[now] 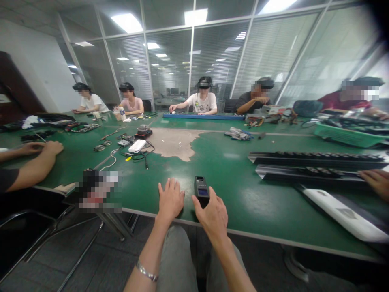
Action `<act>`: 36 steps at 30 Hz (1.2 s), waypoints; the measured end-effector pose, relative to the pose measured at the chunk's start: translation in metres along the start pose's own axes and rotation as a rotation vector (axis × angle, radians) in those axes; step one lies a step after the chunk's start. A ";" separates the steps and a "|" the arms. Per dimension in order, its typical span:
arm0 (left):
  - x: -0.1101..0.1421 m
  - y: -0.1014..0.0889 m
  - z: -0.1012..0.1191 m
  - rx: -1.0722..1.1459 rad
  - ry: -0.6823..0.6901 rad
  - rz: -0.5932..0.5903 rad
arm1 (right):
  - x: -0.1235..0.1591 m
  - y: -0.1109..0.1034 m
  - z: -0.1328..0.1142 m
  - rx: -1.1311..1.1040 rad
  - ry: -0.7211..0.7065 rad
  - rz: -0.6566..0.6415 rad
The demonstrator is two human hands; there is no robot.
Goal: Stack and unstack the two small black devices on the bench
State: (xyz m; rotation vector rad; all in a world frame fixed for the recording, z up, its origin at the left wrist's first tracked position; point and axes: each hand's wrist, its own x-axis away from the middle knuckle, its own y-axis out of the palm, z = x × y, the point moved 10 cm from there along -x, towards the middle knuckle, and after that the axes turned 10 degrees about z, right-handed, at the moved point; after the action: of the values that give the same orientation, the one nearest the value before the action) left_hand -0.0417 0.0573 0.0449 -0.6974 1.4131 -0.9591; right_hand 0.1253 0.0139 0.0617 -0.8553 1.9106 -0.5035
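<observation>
A small black box-shaped device (pixel 201 190) with a little bluish screen stands on the green table near its front edge. My right hand (pixel 212 213) has its thumb and fingers closed around the near end of the device. The device's lower part is hidden behind those fingers. To the left of it, my left hand (pixel 171 198) lies palm down on the tabletop, fingers stretched out and holding nothing. A silver bracelet (pixel 146 272) is on my left wrist.
The green table (pixel 231 178) has a peeled patch (pixel 174 142). Around it are a white box with cables (pixel 137 146), grey gloves (pixel 238 134), black rails (pixel 304 173), a white elongated device (pixel 340 213) and a green basket (pixel 343 136). Several people sit around; a co-worker's hands (pixel 50 149) are at left.
</observation>
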 end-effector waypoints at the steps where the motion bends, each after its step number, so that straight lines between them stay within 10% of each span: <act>1: 0.000 0.000 0.000 0.002 0.000 -0.001 | 0.000 -0.001 0.000 0.008 0.008 0.002; 21: 0.000 -0.001 0.001 0.012 -0.001 -0.013 | -0.043 -0.051 0.011 -0.260 0.075 0.184; 28: 0.001 -0.002 0.002 0.005 0.002 -0.006 | -0.031 -0.027 0.061 -0.153 0.108 0.070; 36: 0.001 -0.001 0.002 -0.005 0.008 -0.007 | -0.016 -0.021 0.062 -0.114 -0.006 0.142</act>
State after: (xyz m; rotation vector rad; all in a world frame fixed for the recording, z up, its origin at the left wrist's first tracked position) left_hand -0.0396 0.0559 0.0451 -0.7035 1.4209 -0.9650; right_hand 0.1928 0.0122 0.0560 -0.7853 1.9930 -0.3090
